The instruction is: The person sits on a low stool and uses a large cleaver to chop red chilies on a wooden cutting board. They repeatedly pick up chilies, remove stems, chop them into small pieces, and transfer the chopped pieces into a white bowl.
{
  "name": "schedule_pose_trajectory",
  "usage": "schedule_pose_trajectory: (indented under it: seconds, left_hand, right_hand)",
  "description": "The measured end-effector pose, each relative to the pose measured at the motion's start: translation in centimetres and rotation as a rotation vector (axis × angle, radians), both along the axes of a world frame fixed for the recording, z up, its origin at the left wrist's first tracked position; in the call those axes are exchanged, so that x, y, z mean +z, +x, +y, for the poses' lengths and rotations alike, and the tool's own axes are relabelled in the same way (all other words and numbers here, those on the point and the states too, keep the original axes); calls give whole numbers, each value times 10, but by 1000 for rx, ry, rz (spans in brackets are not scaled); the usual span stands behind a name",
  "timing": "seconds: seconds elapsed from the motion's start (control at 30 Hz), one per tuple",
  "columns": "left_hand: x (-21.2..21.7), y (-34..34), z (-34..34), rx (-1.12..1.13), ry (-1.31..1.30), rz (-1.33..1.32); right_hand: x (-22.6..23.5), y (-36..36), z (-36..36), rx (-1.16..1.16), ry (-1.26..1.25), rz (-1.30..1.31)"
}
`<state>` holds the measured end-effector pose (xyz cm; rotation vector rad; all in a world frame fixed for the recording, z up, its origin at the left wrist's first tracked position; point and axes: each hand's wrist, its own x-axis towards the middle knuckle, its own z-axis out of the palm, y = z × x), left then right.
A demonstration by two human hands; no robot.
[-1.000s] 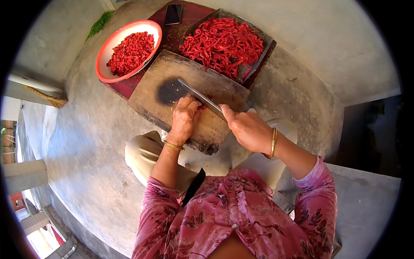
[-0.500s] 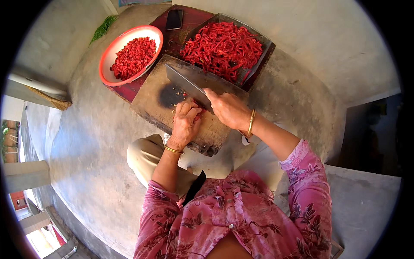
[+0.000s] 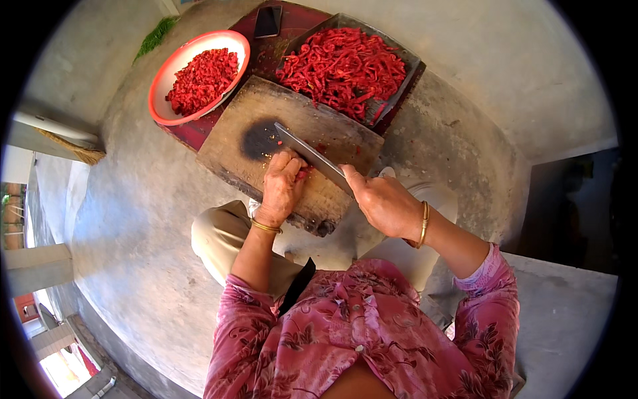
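On the wooden chopping board (image 3: 229,136) my left hand (image 3: 282,187) is closed, its bent fingers pressing down red chili pepper (image 3: 304,173), mostly hidden beneath them. My right hand (image 3: 384,203) grips a cleaver (image 3: 314,153) by its handle. The blade slants up and left from that hand, just right of my left fingertips, and is seen nearly edge-on. Whether its edge touches the board I cannot tell. Small red bits and pale seeds lie by a dark round stain on the board.
Beyond the board, a white basin with an orange rim (image 3: 157,110) holds chopped red chilies (image 3: 203,83). A dark metal tray (image 3: 397,100) of whole red chilies (image 3: 342,70) stands at the far right. A phone (image 3: 268,21) lies on the red table (image 3: 296,23). A broom (image 3: 76,149) is at left.
The right hand and cleaver have moved right and toward me, and the blade has turned more edge-on. My left hand stays nearly in place on the board.
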<state>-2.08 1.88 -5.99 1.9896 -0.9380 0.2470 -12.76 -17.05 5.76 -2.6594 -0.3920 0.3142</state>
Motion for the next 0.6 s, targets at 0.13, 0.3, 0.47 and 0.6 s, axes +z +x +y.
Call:
schedule_pose_trajectory:
  seconds: [0.13, 0.3, 0.47, 0.6]
  left_hand:
    - [-1, 1, 0, 13, -13, -1]
    - [-1, 0, -2, -29, -36, 13]
    - [11, -7, 5, -26, 77, -80]
    - [12, -9, 7, -48, 75, -83]
  right_hand:
    - [-1, 19, 5, -1, 16, -6]
    - [-20, 52, 31, -10, -72, -92]
    - [-28, 57, 31, -34, -8, -108]
    - [-43, 53, 11, -46, 106, -186]
